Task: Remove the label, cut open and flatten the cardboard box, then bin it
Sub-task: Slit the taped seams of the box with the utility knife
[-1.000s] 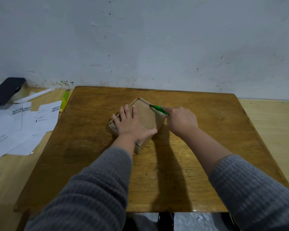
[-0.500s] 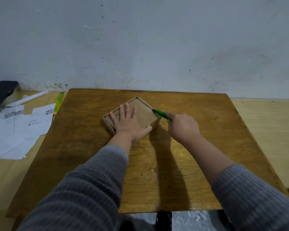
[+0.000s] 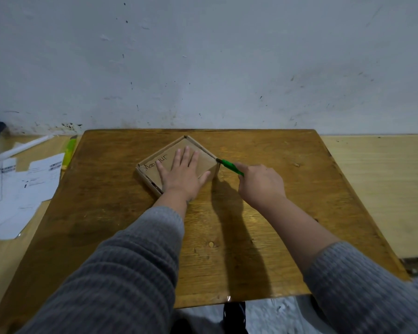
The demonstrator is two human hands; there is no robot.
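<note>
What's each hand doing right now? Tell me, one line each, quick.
Left hand: open, palm pressed flat on the cardboard box.
Right hand: closed around the green cutter, its tip at the box's right corner.

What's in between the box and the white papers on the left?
In the head view, only bare brown tabletop lies between the cardboard box and the white papers. A yellow-green strip sits at the table's left edge, farther back.

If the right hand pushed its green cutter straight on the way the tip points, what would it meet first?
The right hand aims the green-handled cutter up-left at the right corner of the shallow brown cardboard box. The tip seems to touch it already, though depth is unclear. The left hand lies beyond.
</note>
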